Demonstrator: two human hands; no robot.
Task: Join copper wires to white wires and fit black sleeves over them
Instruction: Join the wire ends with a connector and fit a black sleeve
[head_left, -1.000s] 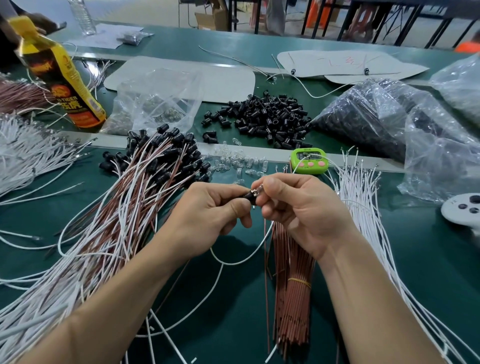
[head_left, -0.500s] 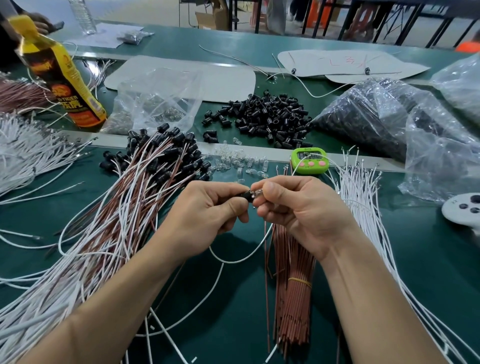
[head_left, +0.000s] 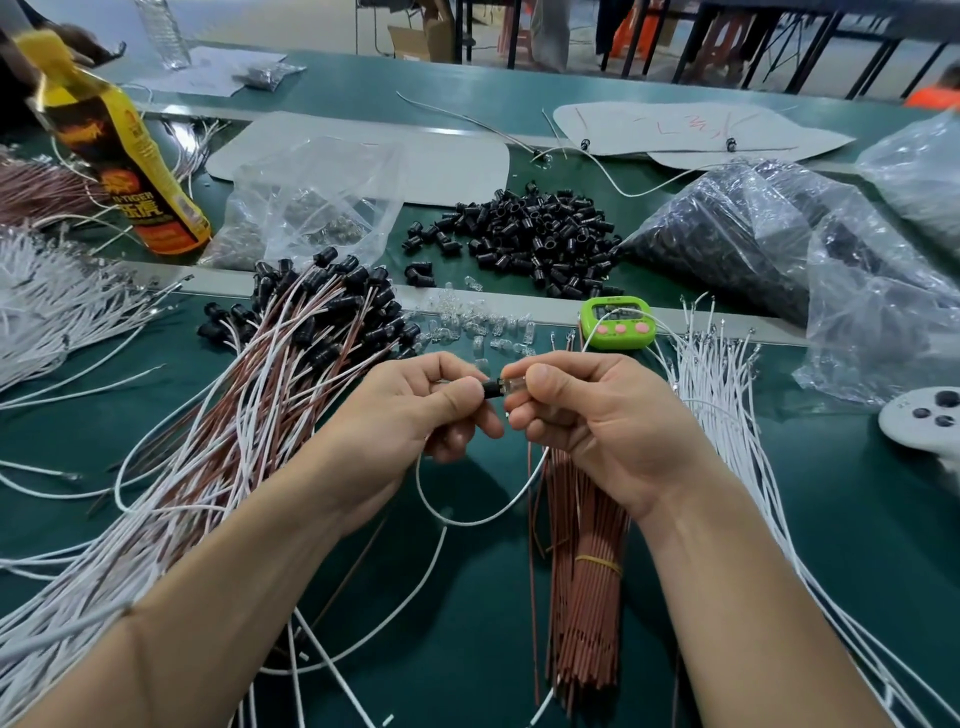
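A white wire (head_left: 467, 515) loops below the hands. Held above the table, a black sleeve (head_left: 491, 389) is pinched by the left hand (head_left: 415, 410), and the right hand (head_left: 587, 415) pinches the clear piece (head_left: 514, 387) at its mouth. A crooked push could bend the joint inside.

Can make out only slivers of the black sleeve (head_left: 491, 389) and clear piece (head_left: 511, 385), pinched under the left hand (head_left: 410, 415) and right hand (head_left: 587, 421). Cannot read the display of the green timer (head_left: 616, 322). Lose part of the white controller (head_left: 930, 421) past the picture's right edge.
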